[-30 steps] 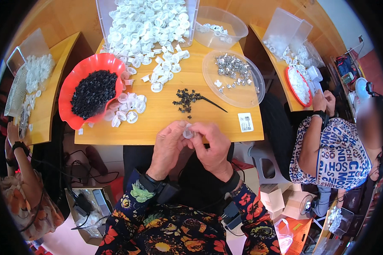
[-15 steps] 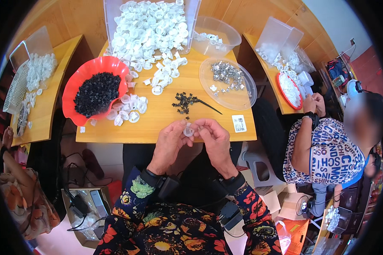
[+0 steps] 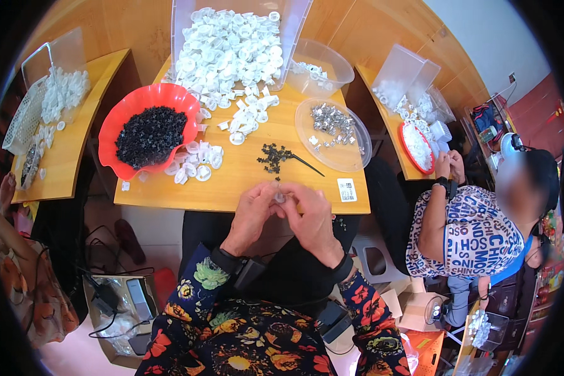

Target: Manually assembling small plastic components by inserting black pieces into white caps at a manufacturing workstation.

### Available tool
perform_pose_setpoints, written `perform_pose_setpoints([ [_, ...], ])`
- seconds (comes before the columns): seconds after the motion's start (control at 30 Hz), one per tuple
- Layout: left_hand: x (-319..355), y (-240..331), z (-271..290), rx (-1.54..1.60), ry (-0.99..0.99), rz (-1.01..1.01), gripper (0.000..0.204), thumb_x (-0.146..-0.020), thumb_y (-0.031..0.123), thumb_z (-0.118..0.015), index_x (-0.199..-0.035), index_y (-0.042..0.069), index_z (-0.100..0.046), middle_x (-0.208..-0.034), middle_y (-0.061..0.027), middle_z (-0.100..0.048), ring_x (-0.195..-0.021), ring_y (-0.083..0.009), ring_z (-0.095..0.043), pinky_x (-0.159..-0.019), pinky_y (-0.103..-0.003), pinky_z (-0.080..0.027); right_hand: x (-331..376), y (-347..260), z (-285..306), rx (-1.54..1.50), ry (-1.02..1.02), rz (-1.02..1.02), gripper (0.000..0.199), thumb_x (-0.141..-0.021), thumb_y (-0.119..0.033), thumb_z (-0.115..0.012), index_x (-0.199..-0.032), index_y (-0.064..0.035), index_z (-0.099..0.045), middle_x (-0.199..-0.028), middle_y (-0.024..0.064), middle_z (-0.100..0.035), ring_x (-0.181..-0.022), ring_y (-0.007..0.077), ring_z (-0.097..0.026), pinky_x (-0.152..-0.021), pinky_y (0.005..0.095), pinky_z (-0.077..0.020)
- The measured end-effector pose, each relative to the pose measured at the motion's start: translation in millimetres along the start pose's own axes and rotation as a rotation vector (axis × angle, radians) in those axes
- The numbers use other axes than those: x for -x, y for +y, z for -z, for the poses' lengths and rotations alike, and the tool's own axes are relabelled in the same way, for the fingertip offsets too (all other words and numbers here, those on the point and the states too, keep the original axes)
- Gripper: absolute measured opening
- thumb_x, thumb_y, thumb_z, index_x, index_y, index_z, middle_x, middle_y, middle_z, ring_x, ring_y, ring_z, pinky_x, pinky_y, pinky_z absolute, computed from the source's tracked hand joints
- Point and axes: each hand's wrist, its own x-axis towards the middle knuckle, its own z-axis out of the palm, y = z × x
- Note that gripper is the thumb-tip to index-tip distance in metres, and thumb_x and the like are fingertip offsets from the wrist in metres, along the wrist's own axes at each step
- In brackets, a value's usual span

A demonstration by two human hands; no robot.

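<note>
At the front edge of the table, my left hand (image 3: pixel 250 212) pinches a small translucent round plastic part (image 3: pixel 279 197) between its fingertips. My right hand (image 3: pixel 311 218) closes on the same part from the other side, its fingers partly covering it. Just beyond my fingertips lies a loose cluster of small black parts (image 3: pixel 272 156) beside a thin dark stick (image 3: pixel 307 165). To the left, a red scalloped bowl (image 3: pixel 109 135) holds a heap of tiny black parts (image 3: pixel 149 136). Near its right side are loose translucent caps (image 3: pixel 197 161).
A clear bin (image 3: pixel 297 28) full of white plastic parts (image 3: pixel 232 53) spills onto the table (image 3: pixel 219 197). Small metal pieces (image 3: pixel 333 123) lie on a round clear lid (image 3: pixel 357 160), in front of a clear bowl (image 3: pixel 338 59). A co-worker (image 3: pixel 470 219) sits at the right, another person (image 3: pixel 37 282) at the left.
My right hand has shifted slightly left and turned over the plastic part, its fingers now closer to my left fingertips. The whole view has tilted a little.
</note>
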Motion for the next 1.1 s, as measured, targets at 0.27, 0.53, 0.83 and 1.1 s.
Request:
perform_pose_setpoints([
  [0.27,-5,-3,13,0.020,-0.222,0.031,0.031,-0.099,0.024,-0.042,-0.104,-0.003,-0.058,-0.093,-0.0083,-0.061,-0.079,-0.0143,-0.058,-0.068,-0.026,-0.048,16,39,-12,-1.128,0.092,-0.647,0.020,-0.092,-0.008,-0.054,-0.110,0.0005,-0.056,-0.089,0.0034,-0.061,-0.075,0.0084,-0.056,-0.069,0.0226,-0.0490],
  [0.53,-3,3,12,0.102,-0.216,0.027,0.030,-0.098,0.022,-0.043,-0.106,-0.004,-0.056,-0.094,-0.0087,-0.060,-0.078,-0.0149,-0.058,-0.067,-0.027,-0.049,12,47,-14,-1.194,0.110,-0.764,0.019,-0.093,-0.008,-0.054,-0.110,0.0004,-0.055,-0.092,0.0060,-0.057,-0.081,0.0108,-0.056,-0.076,0.0281,-0.0536],
  [0.83,-5,3,12,0.084,-0.202,0.063,0.030,-0.098,0.022,-0.044,-0.109,-0.003,-0.055,-0.094,-0.0088,-0.061,-0.078,-0.0144,-0.058,-0.065,-0.026,-0.049,11,48,-13,-1.212,0.080,-0.764,0.020,-0.092,-0.010,-0.056,-0.108,0.0017,-0.055,-0.090,0.0054,-0.058,-0.078,0.0106,-0.058,-0.077,0.0278,-0.0540],
  [1.1,-4,5,10,0.072,-0.167,0.075,0.031,-0.098,0.021,-0.043,-0.111,-0.005,-0.054,-0.096,-0.0113,-0.061,-0.080,-0.0155,-0.058,-0.068,-0.027,-0.050,12,47,-13,-1.187,0.062,-0.723,0.021,-0.093,-0.008,-0.054,-0.111,0.0026,-0.053,-0.093,0.0059,-0.057,-0.080,0.0103,-0.057,-0.079,0.0297,-0.0537],
])
